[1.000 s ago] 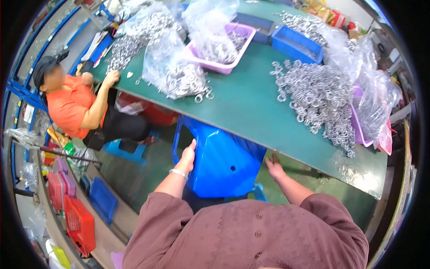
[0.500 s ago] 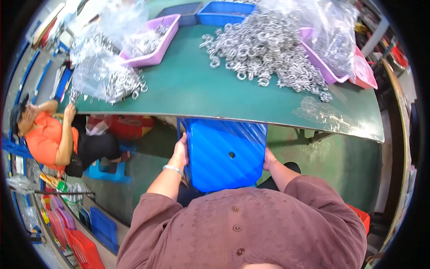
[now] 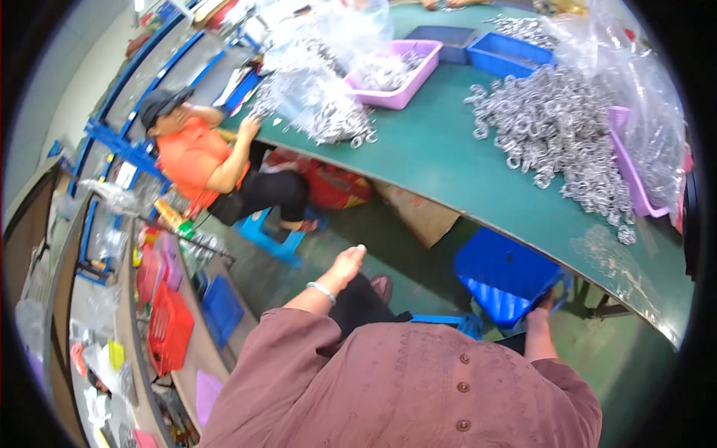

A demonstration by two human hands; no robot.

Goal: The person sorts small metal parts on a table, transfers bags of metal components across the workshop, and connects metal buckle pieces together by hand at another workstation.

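Observation:
A blue plastic stool [image 3: 500,272] stands at the table's front edge, its far part running under the tabletop. My right hand [image 3: 539,308] grips its near right side, with the fingers partly hidden. My left hand [image 3: 346,267], a pale bracelet on its wrist, is off the stool. It hangs in the air over the floor to the left, fingers drawn together, and nothing shows in it.
On the green table [image 3: 418,164] lie a big heap of silvery metal rings [image 3: 560,127], a smaller bagged pile [image 3: 328,116], a pink tray [image 3: 396,97] and a blue tray [image 3: 508,56]. A person in orange [image 3: 198,160] sits at the left. Shelves hold a red basket [image 3: 170,328].
My left hand has let go of the stool and moved left. The stool now sits farther right in view and more turned, with my right hand still on it. My view has swung left.

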